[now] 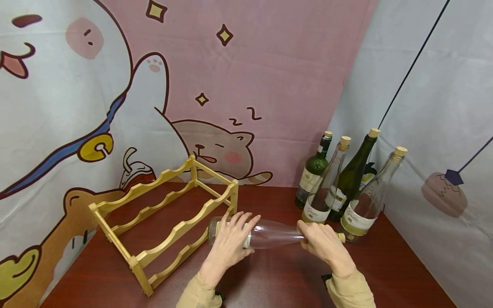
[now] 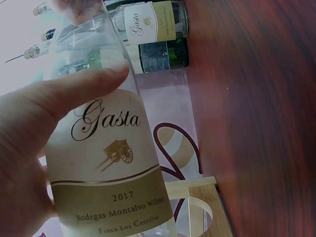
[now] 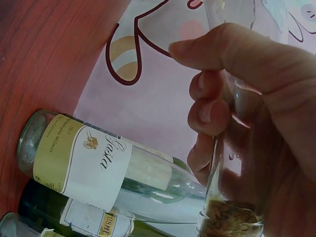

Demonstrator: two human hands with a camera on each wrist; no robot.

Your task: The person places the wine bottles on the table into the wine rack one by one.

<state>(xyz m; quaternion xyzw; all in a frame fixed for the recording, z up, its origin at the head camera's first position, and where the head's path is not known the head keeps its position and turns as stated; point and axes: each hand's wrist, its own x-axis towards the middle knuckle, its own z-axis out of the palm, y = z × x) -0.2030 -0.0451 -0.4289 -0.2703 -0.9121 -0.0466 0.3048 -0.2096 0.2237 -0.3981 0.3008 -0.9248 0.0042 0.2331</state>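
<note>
one clear bottle: on its side over the table, base toward the rack, neck to the right. both hands on it. can't tell if its underside touches the tabletop.

left hand: grips the body near the base, fingers spread over the top. left wrist view puts the thumb across the upper edge of the label.

right hand: fingers and thumb curled round the neck, just short of the cork, which sits in the mouth.

rack: light wood, two tiers of scalloped rails, left of the bottle. base end sits just beside the right-hand corner post in the head view; contact unclear.

standing bottles: four, upright, corked, grouped to the right near the wall cloth.

step: reads as levelling and lining up the bottle for racking; not yet laid on any rail.

next move: probably calls for a lift to rail height, then a turn so the bottle crosses both long rails, then lowering into a matching pair of scallops, hands going down together.

watch: smooth glass could slip or roll, and the base could knock the corner post if the turn comes before enough height.
</note>
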